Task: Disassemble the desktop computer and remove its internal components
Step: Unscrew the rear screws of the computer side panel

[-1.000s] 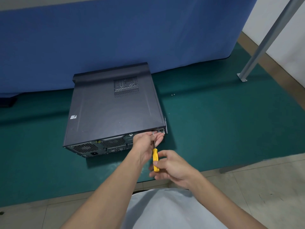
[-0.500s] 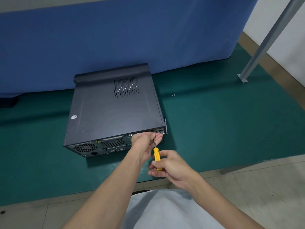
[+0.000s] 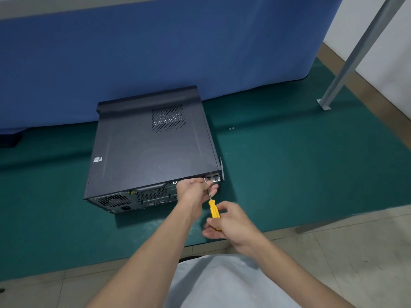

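– On the green mat-covered surface [image 3: 289, 174], how does the dark grey metal desktop computer case [image 3: 151, 147] lie?
– Flat, lid closed, its rear panel [image 3: 142, 198] toward the person.
– And the hands?
– The right hand [image 3: 229, 221] grips the yellow plastic-handled screwdriver [image 3: 214, 208]. The left hand [image 3: 193, 190], nearer the case, pinches its thin shaft. The shaft points away and slightly left, with the tip at the panel's upper right corner. I judge the turning must follow this axis.
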